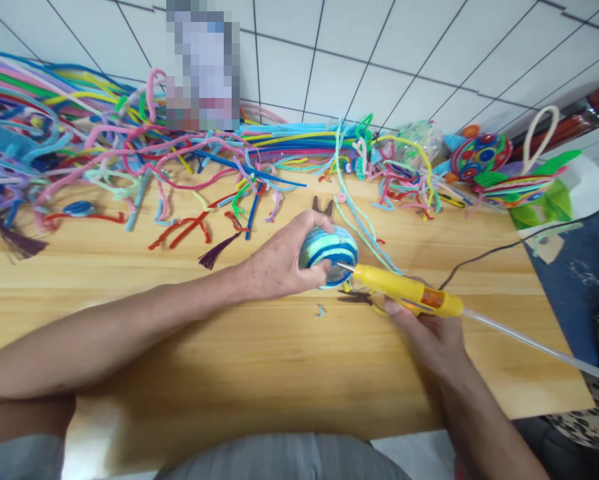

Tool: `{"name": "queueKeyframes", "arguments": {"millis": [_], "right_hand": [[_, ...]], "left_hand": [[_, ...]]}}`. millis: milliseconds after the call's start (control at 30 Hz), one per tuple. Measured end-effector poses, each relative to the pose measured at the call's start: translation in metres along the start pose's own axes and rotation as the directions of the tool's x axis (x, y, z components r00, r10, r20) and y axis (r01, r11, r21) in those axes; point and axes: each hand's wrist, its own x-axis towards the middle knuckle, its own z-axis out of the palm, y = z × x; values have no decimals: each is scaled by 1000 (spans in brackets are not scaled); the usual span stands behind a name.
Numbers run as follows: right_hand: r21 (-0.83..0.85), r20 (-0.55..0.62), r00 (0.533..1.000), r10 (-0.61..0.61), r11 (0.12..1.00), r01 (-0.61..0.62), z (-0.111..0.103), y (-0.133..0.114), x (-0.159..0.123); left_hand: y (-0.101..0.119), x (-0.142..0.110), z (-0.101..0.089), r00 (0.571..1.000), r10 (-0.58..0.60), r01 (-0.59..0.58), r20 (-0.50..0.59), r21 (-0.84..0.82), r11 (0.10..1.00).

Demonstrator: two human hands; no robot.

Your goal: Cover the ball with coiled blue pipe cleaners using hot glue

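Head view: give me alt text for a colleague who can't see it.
The left hand holds a blue-and-green striped ball while the right hand points a yellow glue gun at it, above a wooden table. Multicoloured pipe cleaners lie heaped along the table's far side.

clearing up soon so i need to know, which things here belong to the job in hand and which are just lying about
In use:
- striped ball, in the left hand
- yellow glue gun, in the right hand, nozzle at the ball

Apparently just lying about:
- pipe cleaners
- dark purple tassel
- red-and-blue ornament
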Motion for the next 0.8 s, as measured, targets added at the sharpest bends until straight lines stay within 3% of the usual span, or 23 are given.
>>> {"name": "queueKeyframes", "arguments": {"millis": [333,467,567,700,800], "right_hand": [[123,-50,995,91,989,-84,-4,-3,6],[62,-222,966,131,991,-120,-37,-3,18],[-73,-345,920,187,972,-225,-72,10,26],[-272,-461,837,295,851,-450,-110,50,30],[-331,-525,797,299,791,-515,-125,86,33]], "left_hand": [[-3,1,2,999,-35,35,-42,1,999],[-5,1,0,995,-85,86,-57,1,996],[-7,0,1,992,-111,110,-63,-27,994],[-11,-1,3,991,-114,112,-74,-37,993],[-12,-2,4,991,-115,112,-73,-33,993]]}}
